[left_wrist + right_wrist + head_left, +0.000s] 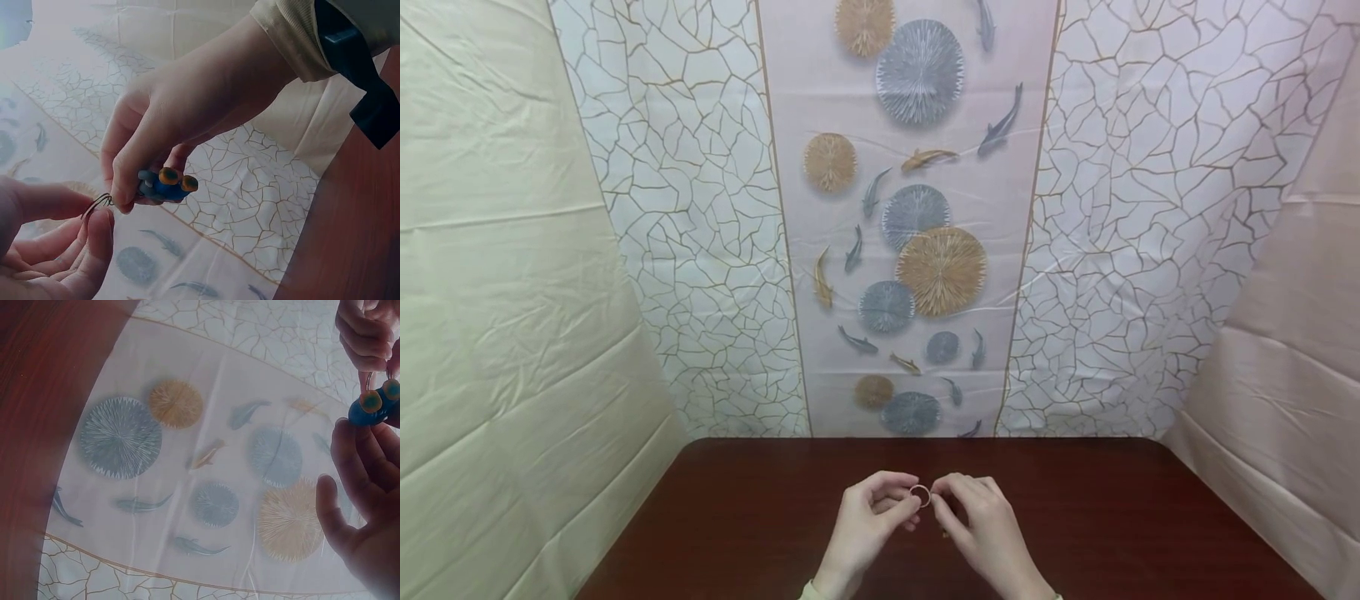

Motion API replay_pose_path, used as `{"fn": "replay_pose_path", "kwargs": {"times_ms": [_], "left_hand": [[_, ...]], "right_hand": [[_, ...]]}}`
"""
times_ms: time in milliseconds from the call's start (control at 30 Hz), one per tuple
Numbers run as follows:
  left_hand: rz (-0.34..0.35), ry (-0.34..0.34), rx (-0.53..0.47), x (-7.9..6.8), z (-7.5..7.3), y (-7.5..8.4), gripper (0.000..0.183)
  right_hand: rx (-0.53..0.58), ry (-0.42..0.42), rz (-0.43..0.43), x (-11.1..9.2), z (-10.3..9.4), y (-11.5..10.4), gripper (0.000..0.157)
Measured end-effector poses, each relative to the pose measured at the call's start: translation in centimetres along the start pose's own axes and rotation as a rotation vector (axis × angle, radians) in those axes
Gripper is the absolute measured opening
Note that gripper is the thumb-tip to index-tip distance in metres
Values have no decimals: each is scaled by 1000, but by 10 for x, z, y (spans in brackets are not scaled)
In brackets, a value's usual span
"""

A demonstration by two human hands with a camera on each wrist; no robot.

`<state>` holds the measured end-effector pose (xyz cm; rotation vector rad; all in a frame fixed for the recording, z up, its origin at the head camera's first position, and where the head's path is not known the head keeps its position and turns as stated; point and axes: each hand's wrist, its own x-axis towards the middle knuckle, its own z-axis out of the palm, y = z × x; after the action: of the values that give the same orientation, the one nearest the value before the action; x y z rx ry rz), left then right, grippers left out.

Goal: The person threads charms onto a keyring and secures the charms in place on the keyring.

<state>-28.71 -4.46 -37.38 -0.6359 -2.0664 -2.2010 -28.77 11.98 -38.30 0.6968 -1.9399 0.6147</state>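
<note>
In the head view both hands meet over the table, a small metal key ring (928,501) between them. The thumb and fingers of my left hand (868,518) pinch this ring; in the left wrist view its wire (97,202) shows as thin loops. A small blue figure (164,190) with two orange, dark-centred eyes hangs at my right hand (983,523), whose curled fingers hold it. The right fingertips come close to the ring. In the right wrist view the blue figure (361,414) is partly cut off, below the left hand (369,337).
The dark red-brown table (737,500) lies beneath the hands. Behind it hangs a patterned curtain (917,167) with fish and round motifs. Plain cream cloth (505,292) walls in the left side, with similar cloth (1285,350) at the right. A dark strap (356,56) circles the right sleeve.
</note>
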Motion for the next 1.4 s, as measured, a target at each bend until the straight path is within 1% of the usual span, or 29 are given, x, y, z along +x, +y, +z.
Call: {"fn": "replay_pose_path", "kwargs": {"times_ms": [67, 167, 200, 300, 433, 500, 600, 700, 767, 833, 967, 1100, 1200, 1300, 1400], "left_hand": [[0, 25, -10, 0, 1, 0, 29], [12, 50, -4, 0, 0, -1, 27], [19, 53, 3, 0, -1, -1, 26], [35, 44, 20, -1, -2, -2, 24], [26, 27, 34, -1, -4, -1, 22], [28, 26, 35, -1, -4, -1, 23], [39, 41, 27, 1, -3, -2, 24], [44, 61, 18, 1, -2, -3, 24], [41, 70, 21, 2, -3, -4, 22], [37, 72, 38, 2, -3, -5, 19], [27, 69, 120, 2, -5, -4, 14], [29, 60, 169, 1, -6, -2, 12], [28, 57, 152, 1, -4, -1, 14], [19, 64, 142, 1, -3, 0, 16], [11, 70, 156, 1, -3, -1, 16]], "right_hand": [[3, -2, 7, 0, 0, 0, 8], [3, -2, 5, 0, 0, 0, 19], [6, -6, 3, 0, 1, 0, 19], [11, -9, -15, -1, 1, 1, 18], [13, -9, -40, -1, 2, 2, 9], [15, -12, -36, -1, 1, 2, 5], [15, -13, -16, 0, 1, 2, 7], [12, -20, 4, 0, 1, 1, 15], [12, -24, -2, 0, 1, 1, 20], [10, -27, -17, -1, 1, 1, 17], [25, -42, -46, -1, 1, 2, 4], [22, -47, -76, -1, 2, 2, 6], [16, -41, -85, 0, 2, 2, 10], [15, -39, -74, 0, 1, 2, 10], [13, -48, -65, -1, 1, 1, 12]]}}
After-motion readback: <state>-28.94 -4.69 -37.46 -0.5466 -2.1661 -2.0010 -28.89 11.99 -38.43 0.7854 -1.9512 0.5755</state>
